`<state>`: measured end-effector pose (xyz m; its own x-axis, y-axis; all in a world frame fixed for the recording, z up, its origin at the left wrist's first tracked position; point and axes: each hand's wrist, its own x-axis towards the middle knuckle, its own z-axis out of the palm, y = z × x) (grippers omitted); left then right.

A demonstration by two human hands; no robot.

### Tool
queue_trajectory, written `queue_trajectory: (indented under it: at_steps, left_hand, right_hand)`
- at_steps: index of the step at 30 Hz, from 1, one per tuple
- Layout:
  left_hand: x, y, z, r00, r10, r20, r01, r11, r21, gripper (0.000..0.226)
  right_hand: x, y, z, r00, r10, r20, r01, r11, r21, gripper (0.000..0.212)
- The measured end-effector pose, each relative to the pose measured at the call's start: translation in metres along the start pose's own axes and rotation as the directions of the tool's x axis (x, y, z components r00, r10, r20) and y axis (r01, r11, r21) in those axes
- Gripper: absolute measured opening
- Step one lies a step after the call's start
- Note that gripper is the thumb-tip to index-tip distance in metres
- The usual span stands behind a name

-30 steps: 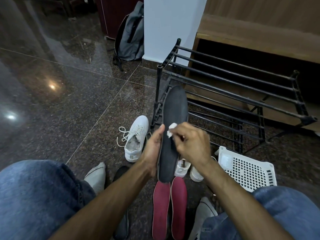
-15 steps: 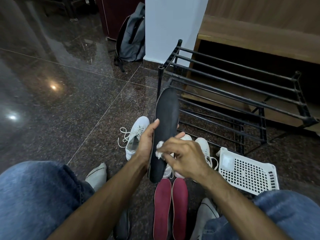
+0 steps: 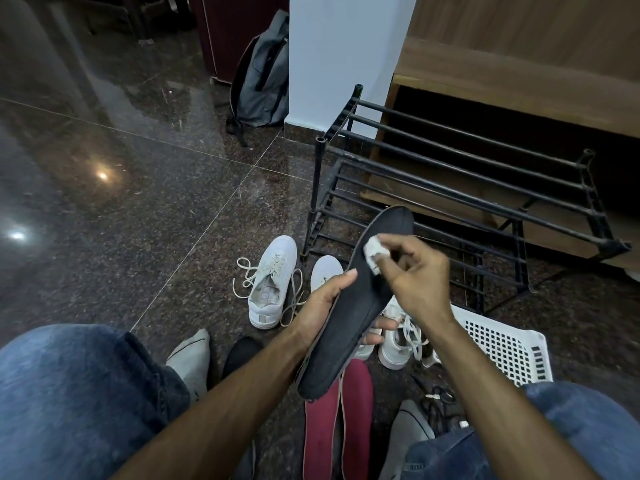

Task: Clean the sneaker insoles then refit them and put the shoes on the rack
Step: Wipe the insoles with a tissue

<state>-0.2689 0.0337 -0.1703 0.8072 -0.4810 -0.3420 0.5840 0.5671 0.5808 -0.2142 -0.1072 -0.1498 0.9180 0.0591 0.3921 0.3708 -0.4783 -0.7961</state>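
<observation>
My left hand [image 3: 323,306] grips a dark grey insole [image 3: 360,306] around its middle, its toe end tilted up and to the right. My right hand [image 3: 412,275] pinches a small white wipe [image 3: 374,251] and presses it on the insole's upper part. Two red insoles [image 3: 337,420] lie side by side on the floor below. A white sneaker [image 3: 273,282] with loose laces sits to the left, and more white sneakers [image 3: 398,337] are partly hidden behind my hands. The black metal shoe rack [image 3: 450,181] stands behind, with bare bars.
A white perforated plastic basket [image 3: 502,344] lies at the right by my knee. Another dark insole [image 3: 242,351] lies between my socked feet [image 3: 192,358]. A grey backpack [image 3: 263,74] leans against the white pillar. The polished dark stone floor stretches to the left.
The insole has tilted from nearly upright to leaning right. My right hand has moved the wipe from the insole's middle up toward its toe end.
</observation>
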Motion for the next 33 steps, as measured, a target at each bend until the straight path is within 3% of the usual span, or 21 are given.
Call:
queue_trajectory:
  at_steps: [2, 4, 7, 9, 11, 13, 15, 17, 19, 21, 24, 26, 28, 33]
  left_hand:
    - [0.000, -0.001, 0.001, 0.999, 0.019, -0.040, -0.017, 0.999, 0.051, 0.051]
    - [-0.003, 0.000, 0.002, 0.997, 0.052, -0.062, -0.044, 0.992, 0.116, 0.055]
    - [-0.008, 0.000, 0.003, 0.999, 0.016, -0.032, -0.010, 0.980, 0.198, 0.061]
    - [-0.012, -0.001, 0.008, 0.999, -0.032, -0.002, 0.032, 0.970, 0.241, 0.062]
    - [-0.010, -0.003, 0.006, 0.998, -0.060, 0.020, 0.053, 0.966, 0.255, 0.062]
    - [-0.010, -0.001, 0.006, 0.999, -0.042, -0.001, 0.040, 0.966, 0.255, 0.063]
    - [-0.005, 0.002, -0.001, 0.998, 0.022, -0.057, -0.006, 0.968, 0.252, 0.069]
    - [-0.003, 0.010, -0.004, 0.990, 0.111, -0.091, -0.088, 0.969, 0.231, 0.074]
    - [-0.003, 0.015, -0.008, 0.973, 0.208, -0.104, -0.190, 0.968, 0.166, 0.074]
    - [0.000, 0.017, -0.013, 0.978, 0.192, -0.081, -0.184, 0.978, 0.096, 0.063]
    - [0.004, 0.010, -0.020, 0.985, 0.159, -0.065, -0.153, 0.985, 0.086, 0.059]
    - [0.005, 0.008, -0.014, 0.989, 0.136, -0.060, -0.133, 0.990, 0.053, 0.058]
    - [0.006, 0.009, -0.013, 0.982, 0.159, -0.097, -0.162, 0.987, -0.020, 0.062]
    - [-0.003, 0.029, -0.025, 0.969, 0.207, -0.137, -0.225, 0.965, -0.131, 0.070]
  right_hand:
    - [-0.010, -0.009, 0.007, 0.978, -0.176, 0.110, 0.181, 0.983, -0.038, 0.018]
    - [-0.008, -0.008, 0.007, 0.957, -0.255, 0.140, 0.276, 0.949, -0.155, 0.015]
    - [0.011, 0.004, -0.004, 0.989, -0.145, -0.030, 0.134, 0.962, -0.239, 0.013]
    - [0.021, 0.012, -0.014, 0.985, 0.009, -0.171, -0.033, 0.989, -0.142, 0.014]
    - [0.023, 0.015, -0.020, 0.973, 0.063, -0.222, -0.082, 0.993, -0.080, 0.015]
    - [0.014, 0.009, -0.016, 0.991, 0.005, -0.136, -0.013, 0.998, -0.063, 0.018]
    - [-0.004, -0.003, -0.003, 0.995, -0.089, 0.054, 0.089, 0.996, 0.007, 0.020]
    - [-0.024, -0.015, 0.010, 0.954, -0.154, 0.256, 0.144, 0.988, 0.058, 0.017]
    - [-0.034, -0.019, 0.016, 0.894, -0.238, 0.379, 0.273, 0.961, -0.040, 0.014]
    - [-0.029, -0.018, 0.016, 0.890, -0.297, 0.347, 0.377, 0.906, -0.193, 0.014]
    - [-0.013, -0.015, 0.010, 0.964, -0.227, 0.135, 0.261, 0.901, -0.347, 0.014]
    - [-0.015, -0.015, 0.011, 0.975, -0.204, 0.082, 0.220, 0.904, -0.366, 0.016]
    - [-0.030, -0.019, 0.019, 0.951, -0.268, 0.154, 0.303, 0.904, -0.302, 0.016]
    - [-0.066, -0.032, 0.034, 0.806, -0.446, 0.388, 0.475, 0.880, 0.024, 0.013]
